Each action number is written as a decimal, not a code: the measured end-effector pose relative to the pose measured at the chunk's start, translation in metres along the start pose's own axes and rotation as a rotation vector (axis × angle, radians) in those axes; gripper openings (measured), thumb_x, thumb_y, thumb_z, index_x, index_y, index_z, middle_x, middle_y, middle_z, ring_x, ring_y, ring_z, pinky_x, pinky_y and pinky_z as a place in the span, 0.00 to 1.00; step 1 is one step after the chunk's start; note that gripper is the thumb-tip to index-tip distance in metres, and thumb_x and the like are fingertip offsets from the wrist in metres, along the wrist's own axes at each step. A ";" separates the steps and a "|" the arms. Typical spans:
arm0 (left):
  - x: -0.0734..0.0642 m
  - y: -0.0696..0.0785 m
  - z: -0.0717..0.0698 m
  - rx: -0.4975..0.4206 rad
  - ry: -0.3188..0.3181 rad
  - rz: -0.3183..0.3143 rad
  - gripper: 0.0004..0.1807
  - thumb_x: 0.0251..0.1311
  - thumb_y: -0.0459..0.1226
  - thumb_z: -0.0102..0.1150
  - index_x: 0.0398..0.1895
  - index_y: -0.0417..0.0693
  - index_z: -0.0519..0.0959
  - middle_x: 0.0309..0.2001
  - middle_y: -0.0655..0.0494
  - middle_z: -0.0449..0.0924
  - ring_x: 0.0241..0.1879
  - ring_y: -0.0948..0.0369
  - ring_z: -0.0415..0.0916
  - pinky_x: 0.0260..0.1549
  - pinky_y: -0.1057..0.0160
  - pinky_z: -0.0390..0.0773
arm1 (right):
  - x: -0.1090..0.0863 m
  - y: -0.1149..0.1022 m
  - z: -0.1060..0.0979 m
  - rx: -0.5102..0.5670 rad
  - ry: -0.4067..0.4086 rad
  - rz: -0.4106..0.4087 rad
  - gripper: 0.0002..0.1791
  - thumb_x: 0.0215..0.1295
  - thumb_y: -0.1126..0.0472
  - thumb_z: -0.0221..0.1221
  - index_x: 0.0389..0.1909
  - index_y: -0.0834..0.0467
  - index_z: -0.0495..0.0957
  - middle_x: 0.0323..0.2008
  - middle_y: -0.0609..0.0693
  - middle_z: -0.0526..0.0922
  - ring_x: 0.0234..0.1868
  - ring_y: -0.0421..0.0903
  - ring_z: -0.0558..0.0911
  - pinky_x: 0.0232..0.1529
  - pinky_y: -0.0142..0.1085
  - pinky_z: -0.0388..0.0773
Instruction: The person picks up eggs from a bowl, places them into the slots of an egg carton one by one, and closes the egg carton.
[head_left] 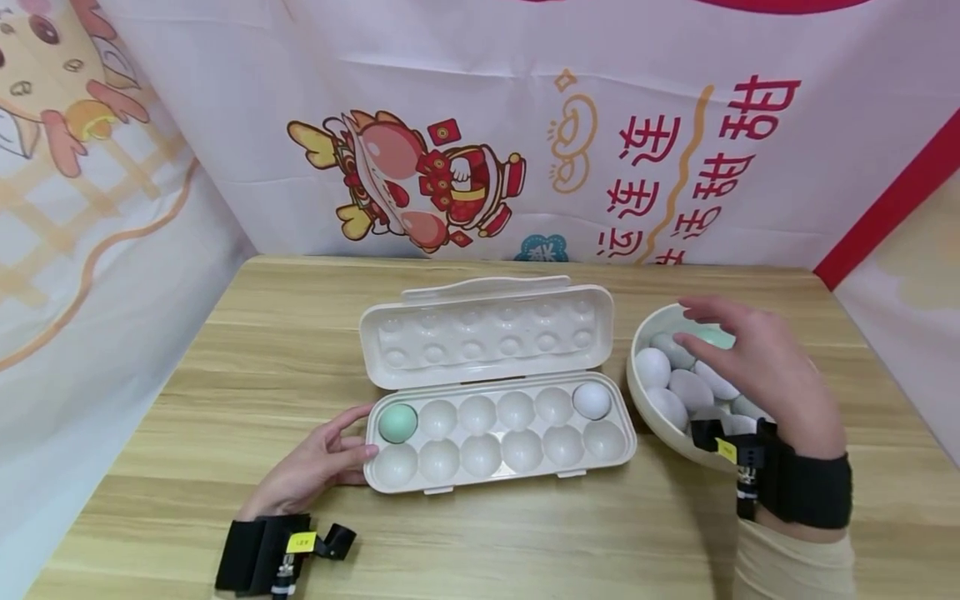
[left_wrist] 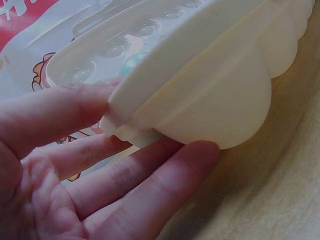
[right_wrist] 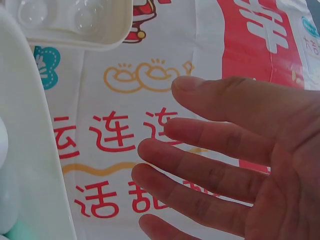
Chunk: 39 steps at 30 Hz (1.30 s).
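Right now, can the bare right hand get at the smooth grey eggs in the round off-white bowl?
Probably yes: the right hand appears poised over the bowl, fingers spread and empty. I see no lid, and the grey eggs look exposed from above.

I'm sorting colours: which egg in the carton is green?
The green egg is in the carton's back-left corner, beside the left hand; its only other egg is white.
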<state>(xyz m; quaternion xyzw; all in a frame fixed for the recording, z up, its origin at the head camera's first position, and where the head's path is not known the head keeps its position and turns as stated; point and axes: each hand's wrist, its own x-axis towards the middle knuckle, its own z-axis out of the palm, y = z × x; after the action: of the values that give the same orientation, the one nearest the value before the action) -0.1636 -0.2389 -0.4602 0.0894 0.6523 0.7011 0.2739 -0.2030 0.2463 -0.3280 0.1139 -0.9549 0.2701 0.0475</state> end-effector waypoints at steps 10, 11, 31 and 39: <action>0.000 -0.002 -0.002 0.022 -0.004 -0.008 0.37 0.62 0.30 0.51 0.69 0.38 0.43 0.44 0.51 0.83 0.43 0.50 0.79 0.41 0.52 0.81 | 0.001 0.009 -0.007 -0.013 0.000 0.045 0.30 0.60 0.48 0.58 0.60 0.60 0.67 0.52 0.69 0.75 0.53 0.65 0.69 0.48 0.65 0.69; -0.001 -0.003 -0.002 0.020 -0.003 -0.008 0.37 0.62 0.30 0.51 0.69 0.38 0.43 0.44 0.51 0.83 0.43 0.50 0.79 0.41 0.52 0.81 | 0.002 0.009 -0.006 -0.014 0.002 0.040 0.30 0.60 0.48 0.58 0.60 0.60 0.67 0.52 0.69 0.75 0.53 0.64 0.69 0.47 0.65 0.69; 0.001 -0.001 -0.002 0.033 -0.015 0.009 0.37 0.62 0.29 0.51 0.68 0.37 0.44 0.44 0.53 0.83 0.42 0.52 0.80 0.41 0.53 0.82 | 0.032 0.003 -0.012 -0.438 -0.284 -0.162 0.26 0.49 0.60 0.67 0.50 0.63 0.74 0.45 0.64 0.80 0.43 0.59 0.78 0.40 0.56 0.78; 0.002 -0.002 -0.003 0.024 -0.028 0.022 0.36 0.62 0.29 0.51 0.68 0.36 0.43 0.44 0.51 0.82 0.42 0.51 0.80 0.41 0.53 0.82 | 0.045 0.004 0.002 -0.559 -0.452 -0.226 0.25 0.47 0.58 0.68 0.48 0.58 0.77 0.44 0.59 0.81 0.38 0.53 0.79 0.39 0.55 0.80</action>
<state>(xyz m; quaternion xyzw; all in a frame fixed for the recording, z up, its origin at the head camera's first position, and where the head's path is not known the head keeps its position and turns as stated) -0.1662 -0.2402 -0.4634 0.1095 0.6556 0.6950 0.2740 -0.2481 0.2401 -0.3254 0.2578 -0.9596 -0.0401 -0.1058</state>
